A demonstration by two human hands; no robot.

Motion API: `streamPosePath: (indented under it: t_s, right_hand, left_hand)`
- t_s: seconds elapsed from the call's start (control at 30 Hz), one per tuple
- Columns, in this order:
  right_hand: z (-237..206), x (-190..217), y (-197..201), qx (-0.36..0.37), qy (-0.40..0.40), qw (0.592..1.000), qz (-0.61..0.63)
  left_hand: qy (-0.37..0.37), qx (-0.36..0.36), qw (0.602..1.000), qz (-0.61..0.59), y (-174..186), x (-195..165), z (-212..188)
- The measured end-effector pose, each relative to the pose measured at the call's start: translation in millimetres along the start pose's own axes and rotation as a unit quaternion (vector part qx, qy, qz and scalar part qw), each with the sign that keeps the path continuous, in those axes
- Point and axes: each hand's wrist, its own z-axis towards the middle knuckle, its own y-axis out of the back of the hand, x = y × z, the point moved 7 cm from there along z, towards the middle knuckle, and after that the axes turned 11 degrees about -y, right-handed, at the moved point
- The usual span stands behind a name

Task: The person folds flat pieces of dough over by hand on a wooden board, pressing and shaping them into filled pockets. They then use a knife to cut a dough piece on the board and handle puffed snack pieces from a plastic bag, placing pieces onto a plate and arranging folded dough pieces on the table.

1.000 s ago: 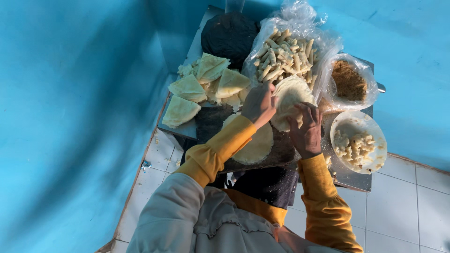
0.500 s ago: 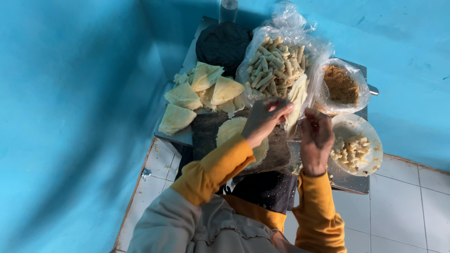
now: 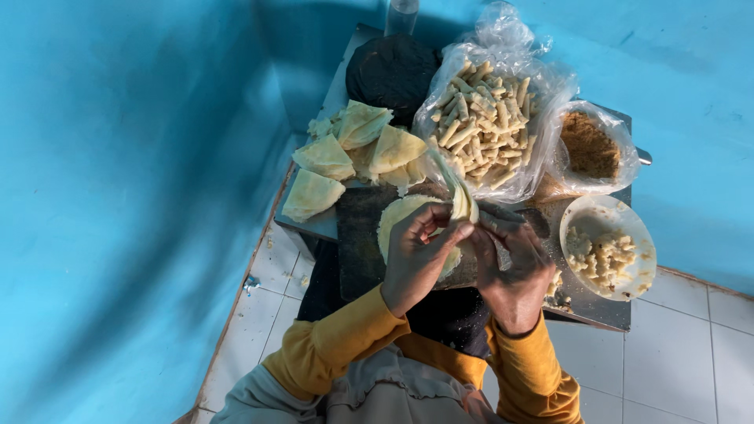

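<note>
Dark board [image 3: 357,235]: wrapper [image 3: 459,196] now pinched upright.

Long mustard-yellow sleeves are worn on both arms, gathered into folds at the wrists. A pale grey, ruffled garment is seen over the chest. Both hands, left hand [image 3: 415,259] and right hand [image 3: 514,271], are left bare.
</note>
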Motion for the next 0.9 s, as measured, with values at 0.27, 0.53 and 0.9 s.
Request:
streamPosePath:
  t_s: [0.27, 0.53, 0.9]
  right_hand:
    - [-4, -27, -10, 0.075, -0.164, 0.973, 0.143]
    - [-4, 14, -6, 0.051, -0.042, 0.995, 0.069]
    - [-6, -46, -15, 0.079, -0.136, 0.978, 0.140]
  left_hand:
    - [-0.025, -0.051, 0.998, 0.011, 7, 1, -7]
    - [-0.010, -0.074, 0.997, 0.000, 9, -9, -10]
    - [-0.031, -0.003, 0.998, 0.058, 6, -15, -17]
